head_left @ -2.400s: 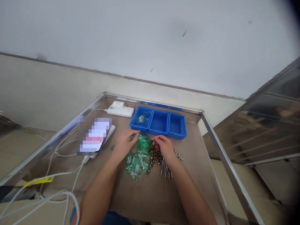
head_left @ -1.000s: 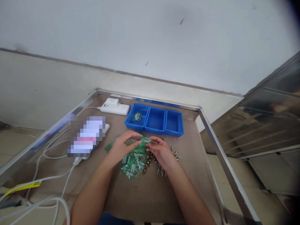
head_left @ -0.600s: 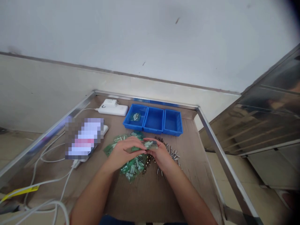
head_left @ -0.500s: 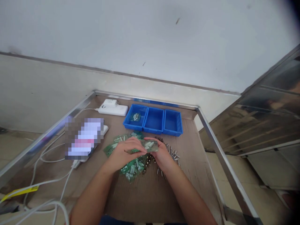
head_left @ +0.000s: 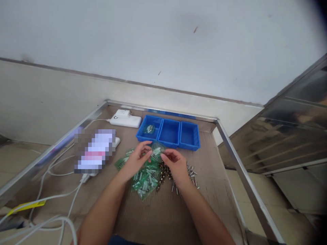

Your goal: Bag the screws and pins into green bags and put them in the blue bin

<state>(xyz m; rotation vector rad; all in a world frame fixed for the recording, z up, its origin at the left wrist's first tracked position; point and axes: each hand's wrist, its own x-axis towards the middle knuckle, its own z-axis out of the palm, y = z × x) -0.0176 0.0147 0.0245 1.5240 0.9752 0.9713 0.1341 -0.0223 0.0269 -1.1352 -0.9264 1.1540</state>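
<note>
A small greenish clear plastic bag (head_left: 157, 153) with white pieces and thin metal parts inside is pinched between my two hands. Thumb and fingertips of my left hand (head_left: 139, 158) close on its left edge. At the bag's right edge, my right hand (head_left: 178, 166) grips with thumb and index finger. More such filled bags (head_left: 145, 180) lie in a pile below and beside my left hand. Bronze-coloured screw-like pieces (head_left: 163, 172) are heaped under my right hand, which partly hides them. Silvery metal pins (head_left: 192, 172) spread out to its right.
Three joined blue bins (head_left: 168, 132) stand at the back; the left one holds a similar bag (head_left: 149, 129). A phone with a blurred screen (head_left: 95, 151), a white power bank (head_left: 126, 120) and white cables (head_left: 51, 197) lie left. A metal rail (head_left: 237, 170) edges the brown tabletop (head_left: 153, 221).
The bag has turned from lying flat over my right fingers to hanging between both hands. My left hand has pulled back from over it; my right fingers have curled into a pinch.
</note>
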